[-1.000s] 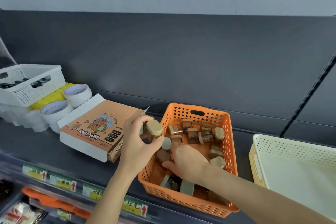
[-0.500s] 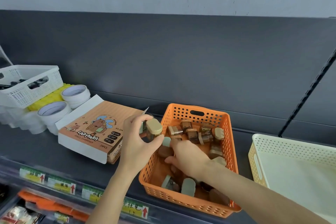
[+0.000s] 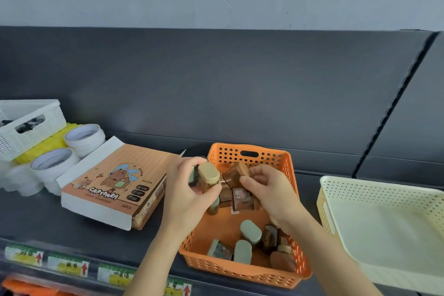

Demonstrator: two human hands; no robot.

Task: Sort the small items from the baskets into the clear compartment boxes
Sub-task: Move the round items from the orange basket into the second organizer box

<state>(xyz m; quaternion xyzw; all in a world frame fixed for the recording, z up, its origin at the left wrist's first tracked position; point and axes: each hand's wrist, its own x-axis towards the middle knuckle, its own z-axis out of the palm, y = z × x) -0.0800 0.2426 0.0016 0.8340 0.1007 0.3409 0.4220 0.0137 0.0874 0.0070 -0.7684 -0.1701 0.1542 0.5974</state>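
We are reading "CAPYBARA", "NO.104" and "24PCS" on the orange box [image 3: 113, 175] just left of our left hand [image 3: 189, 191]. Below that hand, shelf-edge labels [image 3: 67, 268] are showing red arrows, their writing unreadable.

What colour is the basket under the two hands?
The basket is orange, with small holes; the head view shows it best.

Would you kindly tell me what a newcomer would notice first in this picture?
The orange basket at the centre of the dark shelf, holding small capped items, draws the eye. Above it the left hand grips a tan-capped item and the right hand pinches a brown item. A capybara-printed box lies to its left.
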